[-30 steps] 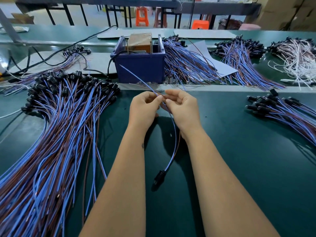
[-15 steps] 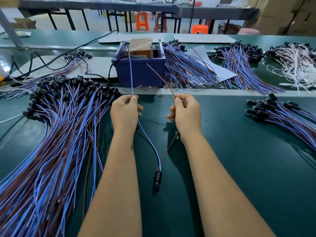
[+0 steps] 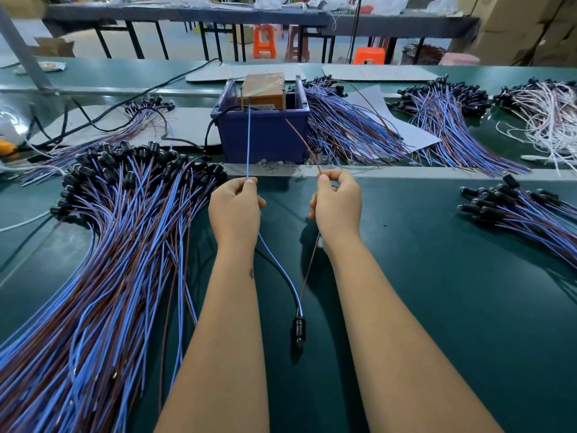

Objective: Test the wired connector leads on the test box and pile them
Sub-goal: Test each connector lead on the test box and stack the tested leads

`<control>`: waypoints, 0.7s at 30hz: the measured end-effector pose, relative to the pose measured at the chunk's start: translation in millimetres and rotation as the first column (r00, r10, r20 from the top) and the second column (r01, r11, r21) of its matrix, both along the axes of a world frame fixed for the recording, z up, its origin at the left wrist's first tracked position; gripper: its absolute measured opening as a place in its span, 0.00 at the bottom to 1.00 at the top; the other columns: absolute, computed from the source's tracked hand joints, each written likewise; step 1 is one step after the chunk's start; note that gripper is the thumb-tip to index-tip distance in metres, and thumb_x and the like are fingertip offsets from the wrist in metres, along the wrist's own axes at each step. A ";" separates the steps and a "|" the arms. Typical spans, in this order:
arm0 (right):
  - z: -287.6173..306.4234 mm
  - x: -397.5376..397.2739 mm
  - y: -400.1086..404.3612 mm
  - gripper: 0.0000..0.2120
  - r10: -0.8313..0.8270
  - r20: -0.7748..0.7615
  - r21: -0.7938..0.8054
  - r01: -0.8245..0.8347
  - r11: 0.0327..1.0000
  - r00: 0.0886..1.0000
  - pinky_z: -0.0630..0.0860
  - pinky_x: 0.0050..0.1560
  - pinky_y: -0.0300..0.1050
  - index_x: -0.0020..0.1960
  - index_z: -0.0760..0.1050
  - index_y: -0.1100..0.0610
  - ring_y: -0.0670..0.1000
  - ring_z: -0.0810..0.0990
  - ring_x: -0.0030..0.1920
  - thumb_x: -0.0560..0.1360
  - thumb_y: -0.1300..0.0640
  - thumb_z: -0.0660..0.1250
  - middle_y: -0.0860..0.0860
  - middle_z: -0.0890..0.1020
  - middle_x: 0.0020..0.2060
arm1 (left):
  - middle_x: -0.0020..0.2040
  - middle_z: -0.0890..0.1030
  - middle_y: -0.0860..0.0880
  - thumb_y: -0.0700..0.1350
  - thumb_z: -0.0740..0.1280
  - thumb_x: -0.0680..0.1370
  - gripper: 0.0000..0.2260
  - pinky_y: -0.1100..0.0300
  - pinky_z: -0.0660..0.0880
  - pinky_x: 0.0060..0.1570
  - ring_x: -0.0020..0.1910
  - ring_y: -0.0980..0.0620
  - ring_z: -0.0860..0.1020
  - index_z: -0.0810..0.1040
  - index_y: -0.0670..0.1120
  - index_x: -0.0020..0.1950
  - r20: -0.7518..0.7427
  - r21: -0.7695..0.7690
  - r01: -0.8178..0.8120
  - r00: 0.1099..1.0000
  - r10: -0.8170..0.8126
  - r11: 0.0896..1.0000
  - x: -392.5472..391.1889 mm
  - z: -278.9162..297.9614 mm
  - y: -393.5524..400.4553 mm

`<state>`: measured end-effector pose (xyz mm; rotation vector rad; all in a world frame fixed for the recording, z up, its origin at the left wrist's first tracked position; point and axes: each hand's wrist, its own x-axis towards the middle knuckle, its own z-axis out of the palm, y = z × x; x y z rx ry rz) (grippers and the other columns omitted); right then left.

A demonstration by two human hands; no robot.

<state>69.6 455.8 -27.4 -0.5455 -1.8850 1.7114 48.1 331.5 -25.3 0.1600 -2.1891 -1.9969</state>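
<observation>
Currently my left hand pinches the blue wire and my right hand the brown wire, tips aimed toward the test box, connector dangling between my forearms, so this lead looks untested, with many piled left.

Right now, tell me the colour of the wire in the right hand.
Brown wire, head view.

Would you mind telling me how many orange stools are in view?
2: one stool behind the far bench at centre, another lower to its right. Others may be hidden.
</observation>
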 end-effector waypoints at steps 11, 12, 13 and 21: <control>0.8 -4.8 -2.9 0.06 -0.041 -0.034 -0.048 0.039 0.998 0.999 0.73 0.27 0.44 0.49 0.72 0.53 0.47 0.70 0.23 0.81 0.58 0.58 0.51 0.74 0.26 | 0.24 0.77 0.56 0.45 0.62 0.81 0.12 0.61 0.69 0.32 0.23 0.60 0.69 0.79 0.54 0.40 0.008 0.045 -0.031 0.999 0.031 0.999 -0.6 0.8 -1.4; 0.9 -5.3 -2.9 0.06 -0.040 -0.039 -0.048 0.038 0.998 0.998 0.73 0.27 0.44 0.49 0.72 0.52 0.47 0.70 0.24 0.81 0.58 0.58 0.51 0.75 0.26 | 0.24 0.76 0.56 0.45 0.62 0.81 0.12 0.62 0.68 0.31 0.22 0.60 0.69 0.79 0.54 0.40 0.007 0.053 -0.036 0.999 0.035 0.998 -1.0 1.1 -1.7; 0.9 -5.7 -2.9 0.06 -0.040 -0.040 -0.046 0.038 0.998 0.998 0.73 0.27 0.44 0.48 0.72 0.52 0.47 0.71 0.24 0.81 0.58 0.58 0.51 0.75 0.27 | 0.24 0.76 0.56 0.44 0.62 0.81 0.12 0.62 0.68 0.31 0.22 0.60 0.68 0.79 0.54 0.40 0.007 0.058 -0.039 0.999 0.039 0.998 -1.5 1.5 -2.0; 0.2 -6.7 -2.4 0.06 -0.033 -0.026 0.008 0.033 0.999 0.999 0.76 0.29 0.47 0.48 0.72 0.50 0.44 0.71 0.22 0.81 0.57 0.58 0.50 0.75 0.26 | 0.24 0.77 0.55 0.44 0.63 0.81 0.14 0.60 0.70 0.35 0.23 0.57 0.69 0.78 0.53 0.35 0.024 0.039 -0.045 0.999 0.044 0.998 -4.2 1.7 -4.3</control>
